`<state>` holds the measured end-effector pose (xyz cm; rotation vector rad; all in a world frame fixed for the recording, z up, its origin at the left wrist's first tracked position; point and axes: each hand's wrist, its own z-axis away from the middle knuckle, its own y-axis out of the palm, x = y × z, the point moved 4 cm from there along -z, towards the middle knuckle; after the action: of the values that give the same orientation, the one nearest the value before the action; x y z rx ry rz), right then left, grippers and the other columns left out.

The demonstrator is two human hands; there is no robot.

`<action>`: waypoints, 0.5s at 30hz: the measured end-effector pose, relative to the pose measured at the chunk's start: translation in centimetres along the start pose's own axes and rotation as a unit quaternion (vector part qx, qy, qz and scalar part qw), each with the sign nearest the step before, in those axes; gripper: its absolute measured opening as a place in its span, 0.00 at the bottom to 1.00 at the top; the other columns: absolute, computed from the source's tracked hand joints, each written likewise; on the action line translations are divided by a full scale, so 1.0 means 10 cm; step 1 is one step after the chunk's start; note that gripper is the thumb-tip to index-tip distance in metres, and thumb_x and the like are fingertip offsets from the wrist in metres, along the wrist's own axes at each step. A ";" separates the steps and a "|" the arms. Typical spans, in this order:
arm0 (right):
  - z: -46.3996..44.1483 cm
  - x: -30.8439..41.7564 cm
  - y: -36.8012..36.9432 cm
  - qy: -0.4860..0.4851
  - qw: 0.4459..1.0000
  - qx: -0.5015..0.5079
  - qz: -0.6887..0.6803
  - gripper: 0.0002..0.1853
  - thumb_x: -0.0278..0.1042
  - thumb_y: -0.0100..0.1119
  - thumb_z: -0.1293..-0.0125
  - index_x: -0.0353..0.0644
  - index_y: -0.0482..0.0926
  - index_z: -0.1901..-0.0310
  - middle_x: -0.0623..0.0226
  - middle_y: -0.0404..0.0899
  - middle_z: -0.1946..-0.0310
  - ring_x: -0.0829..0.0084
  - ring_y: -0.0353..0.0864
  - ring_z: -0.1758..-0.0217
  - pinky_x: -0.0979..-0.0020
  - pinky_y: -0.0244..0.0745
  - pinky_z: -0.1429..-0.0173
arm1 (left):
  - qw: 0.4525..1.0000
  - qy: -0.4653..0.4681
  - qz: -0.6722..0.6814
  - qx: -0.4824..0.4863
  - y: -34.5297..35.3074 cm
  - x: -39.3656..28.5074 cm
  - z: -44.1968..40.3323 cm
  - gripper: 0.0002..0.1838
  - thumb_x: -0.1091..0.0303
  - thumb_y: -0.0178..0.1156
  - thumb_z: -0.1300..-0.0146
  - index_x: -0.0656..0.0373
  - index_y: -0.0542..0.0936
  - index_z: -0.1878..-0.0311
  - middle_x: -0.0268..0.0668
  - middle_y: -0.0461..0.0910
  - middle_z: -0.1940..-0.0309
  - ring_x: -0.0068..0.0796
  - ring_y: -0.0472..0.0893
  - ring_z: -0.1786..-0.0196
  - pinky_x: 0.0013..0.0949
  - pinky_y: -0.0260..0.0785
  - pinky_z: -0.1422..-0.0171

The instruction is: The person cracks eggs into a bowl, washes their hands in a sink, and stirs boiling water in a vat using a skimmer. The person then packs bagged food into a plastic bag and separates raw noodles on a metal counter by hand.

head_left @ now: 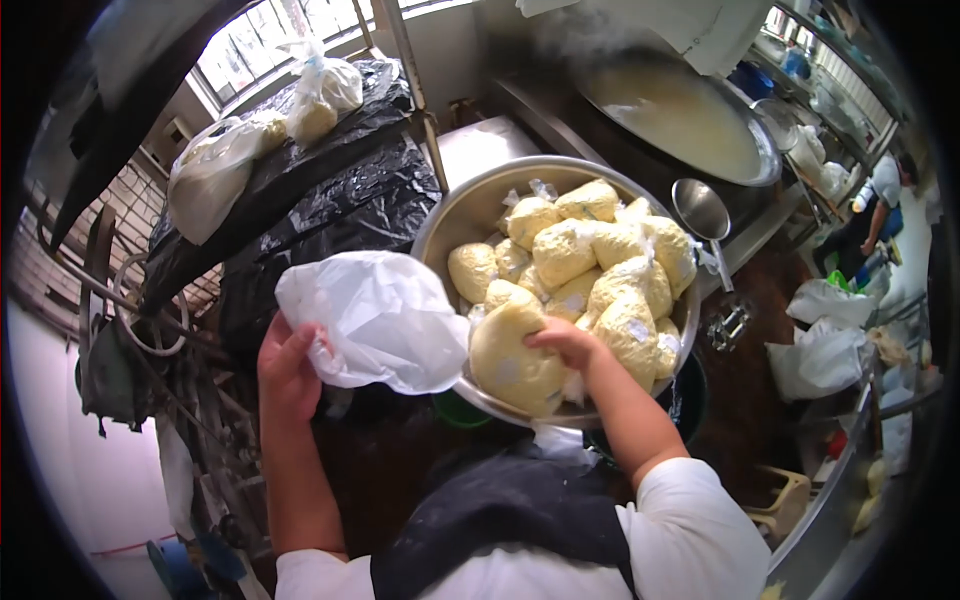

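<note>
My left hand (290, 362) grips the edge of a white plastic bag (375, 318), which is spread wide to the left of a large metal bowl (432, 232). With my right hand (570, 345) I hold a filled bag of pale yellow food (512, 350) at the bowl's near side, right beside the white bag. Several more filled bags (590, 245) of the same yellow stuff are heaped in the bowl. Their tops are knotted clear plastic, and some carry small labels. What exactly is inside them I cannot tell.
Behind the bowl a wide pan of cloudy liquid (690, 115) steams. A metal ladle (703, 212) lies right of the bowl. Stacks under black plastic (320, 210) stand at left, with filled bags (215, 175) on top. White bags (825, 350) and another person (880, 205) are at right.
</note>
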<state>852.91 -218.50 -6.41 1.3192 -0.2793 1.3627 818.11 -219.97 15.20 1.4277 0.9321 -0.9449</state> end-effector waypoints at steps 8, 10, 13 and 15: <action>0.88 0.35 0.86 0.055 0.924 0.067 -0.374 0.30 0.42 0.60 0.35 0.34 0.70 0.36 0.50 0.79 0.44 0.55 0.82 0.43 0.55 0.77 0.38 | 0.964 -0.141 0.113 0.194 0.94 0.65 0.01 0.25 0.71 0.61 0.35 0.66 0.68 0.36 0.35 0.78 0.65 0.23 0.79 0.66 0.27 0.72 0.59; 0.89 0.24 1.01 0.086 0.897 0.024 -0.432 0.28 0.43 0.57 0.33 0.34 0.71 0.36 0.50 0.79 0.44 0.55 0.82 0.44 0.52 0.76 0.37 | 0.934 -0.181 0.158 0.263 1.24 0.67 0.16 0.31 0.68 0.63 0.38 0.67 0.66 0.33 0.36 0.79 0.62 0.23 0.78 0.65 0.26 0.71 0.60; 0.80 0.09 1.10 0.074 0.908 0.104 -0.399 0.25 0.45 0.53 0.29 0.35 0.73 0.38 0.50 0.79 0.44 0.56 0.82 0.44 0.53 0.75 0.36 | 0.907 -0.234 0.166 0.308 1.42 0.64 0.43 0.36 0.69 0.64 0.40 0.66 0.63 0.29 0.37 0.78 0.52 0.22 0.78 0.61 0.26 0.71 0.59; 0.67 -0.15 0.93 0.035 0.907 0.062 -0.415 0.25 0.47 0.50 0.28 0.37 0.73 0.38 0.51 0.79 0.43 0.56 0.82 0.43 0.53 0.75 0.35 | 0.901 -0.256 0.168 0.307 1.43 0.69 0.49 0.37 0.70 0.64 0.40 0.66 0.62 0.29 0.38 0.78 0.51 0.23 0.78 0.60 0.26 0.71 0.58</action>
<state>848.51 -227.48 -0.58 1.2673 0.3996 0.6964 833.68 -225.45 13.76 1.6584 -0.0297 -1.3209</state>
